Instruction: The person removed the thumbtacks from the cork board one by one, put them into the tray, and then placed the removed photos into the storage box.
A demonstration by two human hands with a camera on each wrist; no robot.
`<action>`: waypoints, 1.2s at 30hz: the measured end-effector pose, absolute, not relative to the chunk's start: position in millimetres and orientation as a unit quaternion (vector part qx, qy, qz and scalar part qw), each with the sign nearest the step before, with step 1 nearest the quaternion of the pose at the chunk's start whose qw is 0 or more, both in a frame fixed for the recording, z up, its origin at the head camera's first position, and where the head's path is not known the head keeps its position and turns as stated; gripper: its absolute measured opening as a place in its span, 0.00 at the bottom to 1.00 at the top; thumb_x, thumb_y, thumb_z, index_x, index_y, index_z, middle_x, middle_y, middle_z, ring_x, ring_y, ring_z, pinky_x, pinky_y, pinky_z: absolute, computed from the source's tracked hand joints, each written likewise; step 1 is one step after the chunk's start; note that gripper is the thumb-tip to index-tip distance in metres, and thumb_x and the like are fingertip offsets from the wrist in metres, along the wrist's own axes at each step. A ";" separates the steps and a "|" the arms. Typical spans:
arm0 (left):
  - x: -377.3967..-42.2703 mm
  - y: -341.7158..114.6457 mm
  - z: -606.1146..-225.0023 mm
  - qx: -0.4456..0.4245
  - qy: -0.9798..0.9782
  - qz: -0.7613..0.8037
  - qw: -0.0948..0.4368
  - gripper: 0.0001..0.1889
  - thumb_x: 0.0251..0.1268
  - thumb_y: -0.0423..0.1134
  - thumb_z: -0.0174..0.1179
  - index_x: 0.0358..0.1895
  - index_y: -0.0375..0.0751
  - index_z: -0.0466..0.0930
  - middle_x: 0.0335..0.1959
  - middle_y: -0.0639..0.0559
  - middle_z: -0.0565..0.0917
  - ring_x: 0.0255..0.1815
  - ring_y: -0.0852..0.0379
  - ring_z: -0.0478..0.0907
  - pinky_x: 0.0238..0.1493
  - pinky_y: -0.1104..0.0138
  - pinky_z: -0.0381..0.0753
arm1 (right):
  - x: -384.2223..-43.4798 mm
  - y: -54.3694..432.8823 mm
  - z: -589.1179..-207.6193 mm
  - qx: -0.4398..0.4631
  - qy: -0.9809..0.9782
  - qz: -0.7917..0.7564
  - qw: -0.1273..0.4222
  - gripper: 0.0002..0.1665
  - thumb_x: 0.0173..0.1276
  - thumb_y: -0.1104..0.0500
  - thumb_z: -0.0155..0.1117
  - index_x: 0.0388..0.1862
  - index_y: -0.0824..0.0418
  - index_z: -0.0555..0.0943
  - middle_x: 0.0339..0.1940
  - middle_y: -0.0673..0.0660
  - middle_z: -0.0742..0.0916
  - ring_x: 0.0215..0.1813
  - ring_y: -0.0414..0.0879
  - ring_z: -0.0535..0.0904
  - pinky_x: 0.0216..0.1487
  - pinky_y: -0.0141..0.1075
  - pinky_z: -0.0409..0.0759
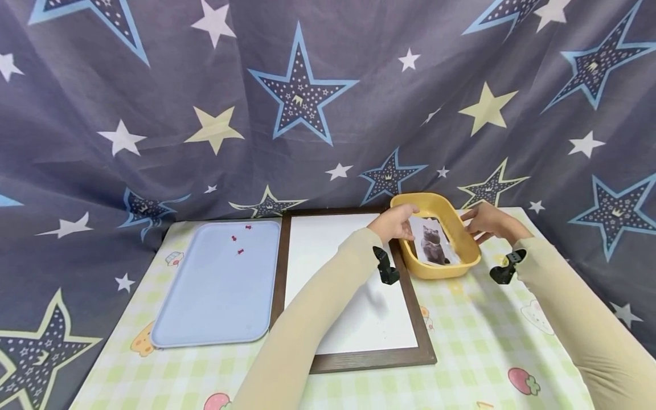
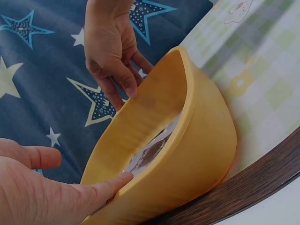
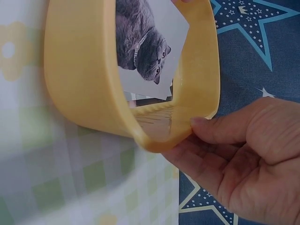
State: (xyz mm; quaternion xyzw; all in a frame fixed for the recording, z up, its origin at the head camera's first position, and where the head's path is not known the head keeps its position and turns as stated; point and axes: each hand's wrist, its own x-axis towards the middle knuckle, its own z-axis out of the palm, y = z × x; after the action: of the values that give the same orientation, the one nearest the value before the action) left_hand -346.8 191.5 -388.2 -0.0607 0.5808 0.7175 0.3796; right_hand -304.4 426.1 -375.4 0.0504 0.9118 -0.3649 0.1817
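A yellow plastic basket (image 1: 463, 242) stands at the back right beside the framed whiteboard. Inside it lies a photo of a grey cat (image 1: 432, 245), with other cards partly hidden beneath. My left hand (image 1: 394, 222) is at the basket's left rim. In the left wrist view one straight finger touches the rim, while another digit stays apart from it; the remaining fingers are hidden. On the opposite side, my right hand (image 3: 253, 154) pinches the rim, thumb on top and fingers against the outer wall.
The whiteboard (image 1: 353, 319) with its dark wooden frame lies mid-table. To its left is a pale blue tray (image 1: 212, 290) bearing several red push pins (image 1: 241, 251) near its back edge. A checked cloth (image 1: 476, 353) covers the table, and a starry curtain (image 1: 318, 171) hangs behind.
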 end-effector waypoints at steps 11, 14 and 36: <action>-346.5 191.0 -389.4 -0.062 0.579 0.718 0.381 0.34 0.80 0.38 0.47 0.83 0.37 0.45 0.83 0.32 0.43 0.84 0.35 0.42 0.80 0.46 0.59 | -300.9 424.4 -373.3 0.053 0.909 -0.369 0.185 0.33 0.68 0.72 0.59 0.70 0.85 0.64 0.49 0.73 0.88 0.40 0.48 0.87 0.43 0.50 0.90; -344.7 191.0 -387.9 -0.061 0.577 0.721 0.379 0.34 0.80 0.38 0.47 0.82 0.35 0.46 0.83 0.32 0.44 0.84 0.35 0.43 0.80 0.46 0.59 | -301.6 425.7 -373.5 0.054 0.909 -0.370 0.183 0.33 0.68 0.72 0.59 0.69 0.85 0.64 0.51 0.74 0.87 0.39 0.48 0.87 0.42 0.50 0.90; -347.5 184.2 -398.0 -0.050 0.553 0.737 0.386 0.30 0.80 0.36 0.46 0.75 0.17 0.53 0.75 0.22 0.60 0.78 0.33 0.60 0.79 0.52 0.65 | -304.2 427.2 -372.6 0.057 0.904 -0.375 0.196 0.34 0.68 0.72 0.58 0.70 0.84 0.63 0.43 0.66 0.90 0.38 0.46 0.86 0.43 0.49 0.90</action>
State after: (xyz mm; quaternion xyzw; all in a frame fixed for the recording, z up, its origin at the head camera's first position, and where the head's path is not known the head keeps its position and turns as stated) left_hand -347.5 184.2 -398.0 -0.0502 0.5530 0.7368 0.3858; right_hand -304.2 427.2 -372.6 0.0567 0.9041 -0.3753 0.1964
